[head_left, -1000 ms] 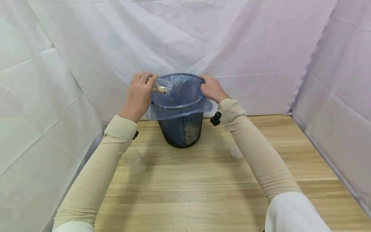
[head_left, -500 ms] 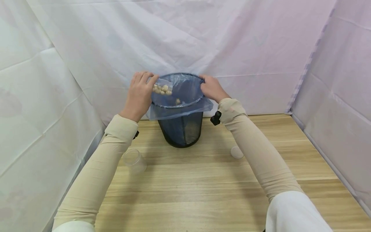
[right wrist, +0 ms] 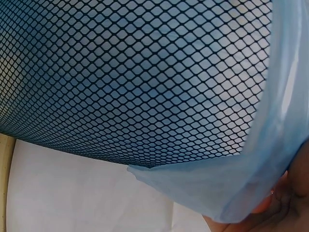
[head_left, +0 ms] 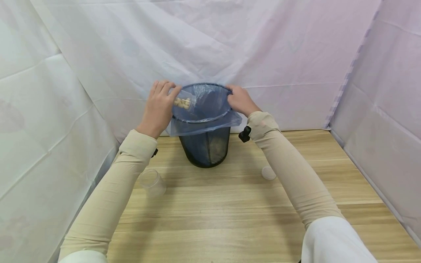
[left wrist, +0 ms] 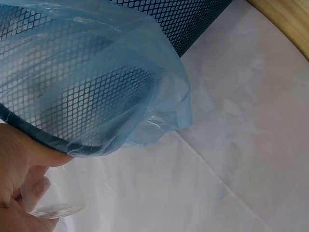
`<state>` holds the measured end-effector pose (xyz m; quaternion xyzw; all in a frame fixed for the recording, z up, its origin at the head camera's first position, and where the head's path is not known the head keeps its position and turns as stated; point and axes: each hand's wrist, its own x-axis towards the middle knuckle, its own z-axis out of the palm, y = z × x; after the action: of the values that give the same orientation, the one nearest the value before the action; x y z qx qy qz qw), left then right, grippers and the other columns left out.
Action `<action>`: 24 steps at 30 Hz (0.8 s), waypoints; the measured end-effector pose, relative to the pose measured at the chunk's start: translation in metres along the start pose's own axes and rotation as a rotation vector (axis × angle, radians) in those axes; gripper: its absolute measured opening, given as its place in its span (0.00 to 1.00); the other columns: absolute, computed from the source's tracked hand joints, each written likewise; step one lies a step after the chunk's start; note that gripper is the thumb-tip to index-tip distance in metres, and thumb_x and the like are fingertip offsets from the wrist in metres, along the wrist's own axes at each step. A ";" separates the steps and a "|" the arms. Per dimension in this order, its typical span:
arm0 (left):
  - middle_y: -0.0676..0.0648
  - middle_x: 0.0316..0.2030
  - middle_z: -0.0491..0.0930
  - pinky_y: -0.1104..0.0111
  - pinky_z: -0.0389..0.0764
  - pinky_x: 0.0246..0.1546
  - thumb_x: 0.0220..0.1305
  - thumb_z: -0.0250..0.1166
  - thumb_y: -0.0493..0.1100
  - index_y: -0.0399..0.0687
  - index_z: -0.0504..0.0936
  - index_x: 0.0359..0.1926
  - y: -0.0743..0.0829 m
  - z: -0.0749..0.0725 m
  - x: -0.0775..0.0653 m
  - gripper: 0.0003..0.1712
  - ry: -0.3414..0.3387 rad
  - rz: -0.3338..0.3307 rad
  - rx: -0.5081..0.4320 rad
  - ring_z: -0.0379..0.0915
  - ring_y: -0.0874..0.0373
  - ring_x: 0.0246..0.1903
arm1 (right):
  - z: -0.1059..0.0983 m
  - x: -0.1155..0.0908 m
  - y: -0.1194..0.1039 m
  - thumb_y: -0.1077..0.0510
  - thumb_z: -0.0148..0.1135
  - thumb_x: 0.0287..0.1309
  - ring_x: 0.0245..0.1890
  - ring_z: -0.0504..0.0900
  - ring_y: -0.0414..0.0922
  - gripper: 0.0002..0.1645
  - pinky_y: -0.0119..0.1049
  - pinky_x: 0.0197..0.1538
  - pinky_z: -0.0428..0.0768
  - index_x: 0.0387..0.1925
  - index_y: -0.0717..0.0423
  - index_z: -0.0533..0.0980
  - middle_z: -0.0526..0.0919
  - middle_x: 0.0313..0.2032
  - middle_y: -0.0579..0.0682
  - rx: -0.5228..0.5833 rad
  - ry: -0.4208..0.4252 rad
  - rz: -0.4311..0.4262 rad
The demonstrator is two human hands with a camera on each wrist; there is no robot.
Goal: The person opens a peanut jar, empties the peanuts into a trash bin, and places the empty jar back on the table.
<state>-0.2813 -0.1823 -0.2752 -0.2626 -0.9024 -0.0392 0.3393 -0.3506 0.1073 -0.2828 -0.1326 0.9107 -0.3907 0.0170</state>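
The small clear plastic cup of pale beans (head_left: 184, 101) lies tipped rightward over the blue-lined black mesh bin (head_left: 205, 146), gripped by the left hand (head_left: 159, 107), while the right hand (head_left: 241, 101) grips the far-right rim.

A makeshift recording booth, not a lived-in room.

Pale white and pinkish sheeting (head_left: 263, 44) hangs creased on three sides, closing off the view of any real wall or furniture, and it drapes right down to a light wood-grain surface (head_left: 230, 219). On that surface stand only a few staged props: a black mesh wastebasket (head_left: 205, 148) lined with a thin blue bag (head_left: 210, 124), a clear plastic cup (head_left: 152, 182) to the left, and a small clear lid (head_left: 268, 172) to the right. The person wears matching beige sleeves (head_left: 108, 204) with small black devices strapped at the wrists (head_left: 245, 134).
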 end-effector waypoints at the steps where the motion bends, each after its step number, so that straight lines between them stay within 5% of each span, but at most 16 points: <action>1: 0.32 0.63 0.79 0.41 0.60 0.83 0.65 0.53 0.14 0.36 0.80 0.68 0.000 0.000 0.000 0.34 0.001 0.005 0.001 0.69 0.35 0.70 | 0.000 0.000 0.000 0.61 0.34 0.80 0.16 0.59 0.38 0.36 0.39 0.35 0.70 0.85 0.55 0.57 0.63 0.83 0.58 0.003 -0.001 -0.001; 24: 0.34 0.62 0.80 0.43 0.59 0.83 0.72 0.53 0.17 0.37 0.82 0.64 0.003 -0.002 0.002 0.27 -0.022 0.043 0.048 0.69 0.37 0.70 | 0.000 -0.002 -0.003 0.61 0.34 0.80 0.22 0.64 0.42 0.36 0.43 0.44 0.72 0.85 0.55 0.57 0.61 0.83 0.57 -0.004 -0.003 0.000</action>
<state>-0.2799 -0.1798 -0.2726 -0.2744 -0.9009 -0.0075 0.3361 -0.3477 0.1056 -0.2811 -0.1336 0.9115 -0.3886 0.0182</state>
